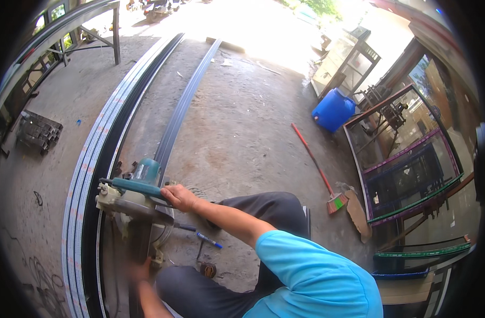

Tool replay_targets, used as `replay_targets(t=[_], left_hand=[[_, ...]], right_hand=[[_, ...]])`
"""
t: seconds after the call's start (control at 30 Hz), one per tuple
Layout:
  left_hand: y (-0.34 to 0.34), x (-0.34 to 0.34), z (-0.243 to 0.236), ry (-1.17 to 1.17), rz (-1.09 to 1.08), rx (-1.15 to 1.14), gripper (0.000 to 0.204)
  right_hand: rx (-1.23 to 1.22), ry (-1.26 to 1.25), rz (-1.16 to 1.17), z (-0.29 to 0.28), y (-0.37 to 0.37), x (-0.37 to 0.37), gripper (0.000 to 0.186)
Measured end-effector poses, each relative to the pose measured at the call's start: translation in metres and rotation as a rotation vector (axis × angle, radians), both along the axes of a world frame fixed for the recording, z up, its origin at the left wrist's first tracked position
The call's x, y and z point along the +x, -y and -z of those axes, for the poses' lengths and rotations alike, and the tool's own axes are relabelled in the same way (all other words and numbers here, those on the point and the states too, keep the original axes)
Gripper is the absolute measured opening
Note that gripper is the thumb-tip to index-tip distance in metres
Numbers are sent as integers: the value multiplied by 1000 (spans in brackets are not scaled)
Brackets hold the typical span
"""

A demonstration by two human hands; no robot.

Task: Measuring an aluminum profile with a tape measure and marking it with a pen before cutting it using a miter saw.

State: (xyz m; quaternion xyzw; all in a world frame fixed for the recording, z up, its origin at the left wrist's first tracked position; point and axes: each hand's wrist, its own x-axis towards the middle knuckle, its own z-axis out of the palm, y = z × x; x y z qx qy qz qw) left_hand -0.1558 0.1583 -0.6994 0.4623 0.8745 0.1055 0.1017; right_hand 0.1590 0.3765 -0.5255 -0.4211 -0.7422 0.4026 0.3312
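Note:
A chop saw with a teal motor housing (147,170) and a round metal blade guard (141,211) stands on the floor at left of centre. My right hand (180,197) is closed around the end of its teal handle (134,186). Below the saw's base, my left hand (139,271) is smeared by motion and its fingers cannot be made out. A long grey metal profile (187,100) runs along the floor from the saw toward the far doorway. Just right of the saw lies a blue-and-white marker (209,240).
Long film-wrapped profiles (89,175) lie along the saw's left side. A red-handled broom (314,159), a blue plastic drum (333,110) and leaning framed panels (406,159) are at right. A metal rack (115,37) stands far left; cable (41,281) coils near left.

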Motion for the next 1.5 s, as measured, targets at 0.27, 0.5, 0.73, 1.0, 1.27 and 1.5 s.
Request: replay_targets(t=[0.27, 0.5, 0.73, 1.0, 1.27, 1.5], left_hand=[[-2, -4, 9, -21, -24, -42, 112], [-7, 7, -35, 132, -62, -119, 111], [57, 9, -36, 218, -11, -149, 90], [127, 34, -107, 190, 49, 77, 85], [184, 47, -287, 57, 96, 457, 84], [367, 65, -301, 6, -444, 1253, 45]], right_hand=[[57, -25, -16, 20, 3, 7, 49], [-100, 1, -14, -2, -3, -2, 44], [-395, 127, -78, -111, -90, -91, 83], [769, 40, -441, -177, 38, -141, 44], [872, 690, -1096, -183, 246, -154, 109], [843, 733, -1122, -250, 258, -124, 89]])
